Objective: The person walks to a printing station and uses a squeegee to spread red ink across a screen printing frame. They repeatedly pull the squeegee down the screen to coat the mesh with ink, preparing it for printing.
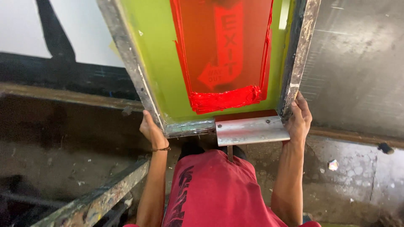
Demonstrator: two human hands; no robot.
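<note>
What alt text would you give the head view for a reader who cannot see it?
Two bare hands, left hand and right hand, grip the near corners of a metal-framed printing screen, green mesh with thick red ink pooled at its near edge. A metal squeegee rests against the near rail, above a red shirt.

Red shirt [210, 189] with dark print, perhaps lettering; thin dark bracelet [161, 149] on left wrist.
</note>
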